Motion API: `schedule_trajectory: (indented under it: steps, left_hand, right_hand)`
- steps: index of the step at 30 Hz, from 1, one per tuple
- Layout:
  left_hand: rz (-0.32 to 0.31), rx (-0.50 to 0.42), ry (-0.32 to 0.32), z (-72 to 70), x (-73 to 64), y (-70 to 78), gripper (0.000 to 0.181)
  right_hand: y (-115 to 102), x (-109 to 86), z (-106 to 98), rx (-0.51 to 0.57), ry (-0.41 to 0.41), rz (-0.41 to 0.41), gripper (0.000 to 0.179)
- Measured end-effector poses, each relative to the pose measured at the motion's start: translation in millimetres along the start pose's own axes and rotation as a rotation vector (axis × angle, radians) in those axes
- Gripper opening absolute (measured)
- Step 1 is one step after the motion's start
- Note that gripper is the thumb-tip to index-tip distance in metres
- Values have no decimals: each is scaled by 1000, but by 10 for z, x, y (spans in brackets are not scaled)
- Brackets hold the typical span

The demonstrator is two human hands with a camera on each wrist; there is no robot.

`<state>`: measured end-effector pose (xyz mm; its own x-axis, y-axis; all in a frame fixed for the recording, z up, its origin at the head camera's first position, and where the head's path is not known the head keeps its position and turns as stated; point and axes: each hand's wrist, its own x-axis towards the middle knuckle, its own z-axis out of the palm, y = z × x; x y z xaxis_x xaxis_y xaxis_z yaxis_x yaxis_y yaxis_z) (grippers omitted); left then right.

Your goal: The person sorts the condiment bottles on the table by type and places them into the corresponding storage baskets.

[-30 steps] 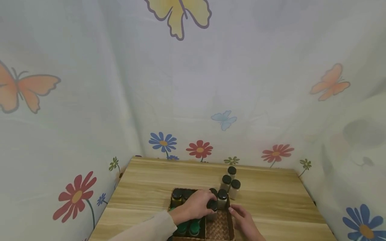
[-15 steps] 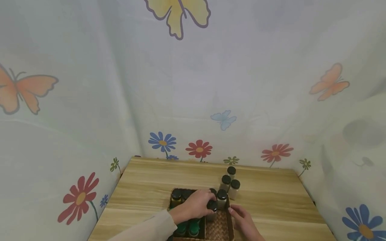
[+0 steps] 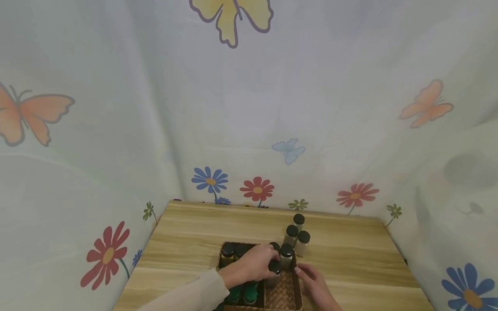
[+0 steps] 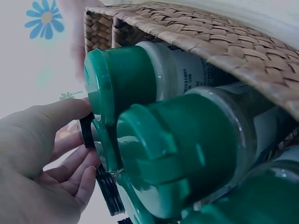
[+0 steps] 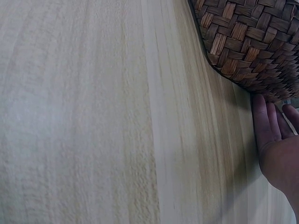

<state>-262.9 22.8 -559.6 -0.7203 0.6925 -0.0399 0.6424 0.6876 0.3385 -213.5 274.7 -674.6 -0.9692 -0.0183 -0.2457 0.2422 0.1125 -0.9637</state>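
A brown woven basket (image 3: 298,290) with a divider stands on the table. My left hand (image 3: 254,264) reaches over it and grips a black-capped jar (image 3: 274,266) by its lid, inside the right compartment. In the left wrist view, thumb and fingers close around the black lid (image 4: 86,130), partly behind green-capped bottles (image 4: 177,154). My right hand (image 3: 316,285) touches the basket's right side with fingers extended; the right wrist view has its fingers (image 5: 264,119) against the woven wall (image 5: 247,42). Another black-capped jar (image 3: 286,255) stands in the right compartment's far corner.
Behind the basket, to the right, stand black-capped jars (image 3: 303,242) in a small cluster. Green-capped bottles (image 3: 250,293) and a dark-capped jar (image 3: 228,252) fill parts of the left compartment. A flowered cloth (image 3: 249,108) surrounds the wooden table (image 3: 194,224).
Both hands stay almost in place, the left on the jar and the right at the basket's side. The head view shifts very slightly.
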Motion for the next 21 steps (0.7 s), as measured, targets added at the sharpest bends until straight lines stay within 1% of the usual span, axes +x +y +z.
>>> schedule_trajectory:
  steps: [5, 11, 17, 19, 21]
  left_hand:
    - [-2, -4, 8, -6, -17, 4, 37]
    - [-4, 4, 5, 0, -13, 1, 39]
    - [-8, 48, -17, -21, -14, 28, 41]
    - [-18, 48, -29, -37, -26, 41, 41]
    - [-26, 26, -40, -68, -41, 54, 41]
  right_hand:
    - [-11, -1, 7, 4, 1, 7, 70]
    - [-3, -6, 12, 5, 3, -2, 68]
    - [7, 3, 12, 1, 6, 0, 68]
    - [4, 5, 11, -2, 3, 4, 70]
    - [2, 1, 10, -5, 1, 4, 71]
